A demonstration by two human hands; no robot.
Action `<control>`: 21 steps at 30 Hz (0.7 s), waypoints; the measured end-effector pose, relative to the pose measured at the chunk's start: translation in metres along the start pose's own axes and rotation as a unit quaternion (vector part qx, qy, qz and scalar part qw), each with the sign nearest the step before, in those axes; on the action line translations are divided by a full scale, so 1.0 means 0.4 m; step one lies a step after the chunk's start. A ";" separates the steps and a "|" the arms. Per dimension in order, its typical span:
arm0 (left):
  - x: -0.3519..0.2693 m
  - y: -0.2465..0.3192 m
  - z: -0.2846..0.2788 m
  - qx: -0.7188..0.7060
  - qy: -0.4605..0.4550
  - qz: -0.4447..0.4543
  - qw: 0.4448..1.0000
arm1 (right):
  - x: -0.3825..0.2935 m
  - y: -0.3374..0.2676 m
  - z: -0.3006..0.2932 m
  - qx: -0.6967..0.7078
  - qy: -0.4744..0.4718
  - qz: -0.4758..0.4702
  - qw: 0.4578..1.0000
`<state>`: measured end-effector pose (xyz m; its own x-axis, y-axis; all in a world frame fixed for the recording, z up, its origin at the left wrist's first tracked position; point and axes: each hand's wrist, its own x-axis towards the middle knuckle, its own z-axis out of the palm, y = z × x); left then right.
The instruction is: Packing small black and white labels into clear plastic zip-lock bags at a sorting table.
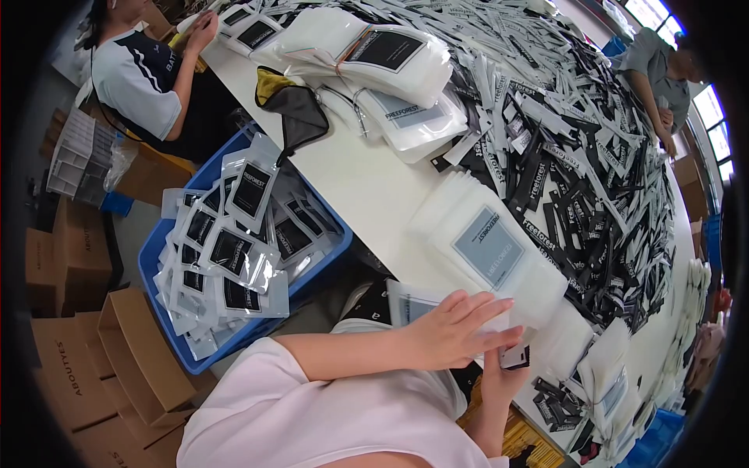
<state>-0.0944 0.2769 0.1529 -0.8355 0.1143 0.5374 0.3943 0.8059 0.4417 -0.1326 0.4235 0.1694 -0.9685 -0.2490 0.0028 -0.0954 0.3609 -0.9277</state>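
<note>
My left hand (462, 333) reaches across the front of my body, its fingers spread over a clear plastic pouch (409, 301) with a grey printed panel. Whether it pinches the pouch is hard to see. Close under its fingertips, my right hand (504, 374) holds a small black-and-white packet (515, 357) between thumb and fingers. Just beyond the hands, a thick stack of clear pouches (488, 245) with grey panels lies on the white table (351, 193). Past it, a large heap of narrow black and white printed sachets (562, 152) spreads over the table.
A blue bin (345, 240) of black-labelled pouches stands at the left, beside cardboard boxes (146, 351). Bundled pouches (380, 58) and a dark cloth (301, 120) lie farther up the table. One person (140, 82) sits at upper left; another (655, 76) is at upper right.
</note>
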 end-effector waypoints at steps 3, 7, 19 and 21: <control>0.008 -0.012 -0.008 -0.092 0.018 0.006 0.996 | -0.004 -0.023 0.034 0.081 -0.041 -0.022 0.996; 0.008 -0.015 -0.033 -0.165 0.022 -0.009 0.986 | -0.019 -0.048 0.011 0.124 -0.107 0.146 0.976; 0.005 -0.031 -0.077 -0.217 -0.075 -0.047 0.972 | 0.024 -0.045 -0.029 0.067 -0.208 0.093 0.971; 0.000 -0.030 -0.063 -0.226 -0.080 -0.050 0.970 | 0.032 -0.051 -0.019 -0.085 -0.164 -0.021 0.983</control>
<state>-0.0895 0.2528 0.1657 -0.9122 0.1668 0.3743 0.4065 0.4840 0.7749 -0.1449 0.4197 0.1913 -0.8395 -0.5329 -0.1061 -0.1981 0.4822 -0.8534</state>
